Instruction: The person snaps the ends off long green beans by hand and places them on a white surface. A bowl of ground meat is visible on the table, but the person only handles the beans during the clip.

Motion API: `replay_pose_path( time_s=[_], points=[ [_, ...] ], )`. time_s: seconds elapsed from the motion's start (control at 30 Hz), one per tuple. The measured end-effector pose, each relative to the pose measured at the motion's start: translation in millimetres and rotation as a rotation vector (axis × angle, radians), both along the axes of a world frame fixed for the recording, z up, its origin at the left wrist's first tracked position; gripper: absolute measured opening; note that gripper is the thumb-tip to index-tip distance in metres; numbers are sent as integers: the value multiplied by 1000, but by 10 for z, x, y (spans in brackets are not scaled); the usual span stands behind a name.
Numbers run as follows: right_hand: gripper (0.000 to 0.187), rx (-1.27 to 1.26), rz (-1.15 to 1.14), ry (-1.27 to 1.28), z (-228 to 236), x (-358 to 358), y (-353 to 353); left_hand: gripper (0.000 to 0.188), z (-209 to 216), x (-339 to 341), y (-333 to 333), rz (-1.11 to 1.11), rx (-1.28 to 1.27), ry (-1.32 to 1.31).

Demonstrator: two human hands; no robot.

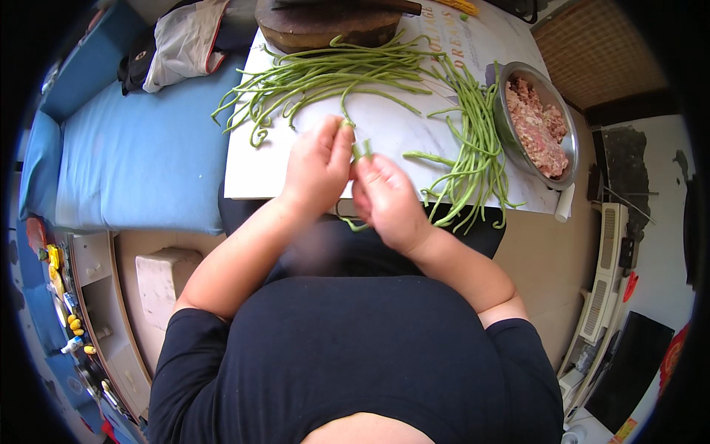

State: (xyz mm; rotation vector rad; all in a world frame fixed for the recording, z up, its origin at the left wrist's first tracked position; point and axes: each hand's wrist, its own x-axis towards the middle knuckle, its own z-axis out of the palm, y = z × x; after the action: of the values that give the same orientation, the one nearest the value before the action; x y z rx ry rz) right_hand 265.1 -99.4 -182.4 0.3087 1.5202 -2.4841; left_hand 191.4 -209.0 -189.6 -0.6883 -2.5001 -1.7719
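Observation:
My left hand (319,159) and my right hand (388,200) meet over the table's near edge. Both are closed on a green long bean (360,152), which runs between the fingers; its lower part dangles below the right hand. A wide pile of long beans (325,74) lies just beyond my hands, across the table. To the right of my right hand rests a second bunch of long beans (470,140), some ends hanging over the near edge. Whether the left hand grips the same bean or another one is partly hidden by the fingers.
On the right of the white table (255,174) stands a metal bowl (510,148) of minced meat (536,129). A thick round wooden chopping board (325,29) sits at the far side, with a dark-bladed knife (347,6) on top. A blue sofa (148,155) adjoins on the left.

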Motion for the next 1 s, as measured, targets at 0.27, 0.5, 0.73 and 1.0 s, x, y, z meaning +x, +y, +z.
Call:
replay_pose_path(
  time_s=[0.27,0.5,0.73,1.0],
  points=[
    [25,-186,-173,86,131,2,432,23,242,-487,9,-166,708,-1018],
    [25,-269,-202,6,43,108,601,16,1142,-1638,507,-183,928,-607],
    [24,-303,-263,13,66,237,724,51,1506,-2324,680,-3,928,-628],
    [25,-528,-219,154,256,39,984,45,380,-892,650,-772,453,-648]
  ],
)
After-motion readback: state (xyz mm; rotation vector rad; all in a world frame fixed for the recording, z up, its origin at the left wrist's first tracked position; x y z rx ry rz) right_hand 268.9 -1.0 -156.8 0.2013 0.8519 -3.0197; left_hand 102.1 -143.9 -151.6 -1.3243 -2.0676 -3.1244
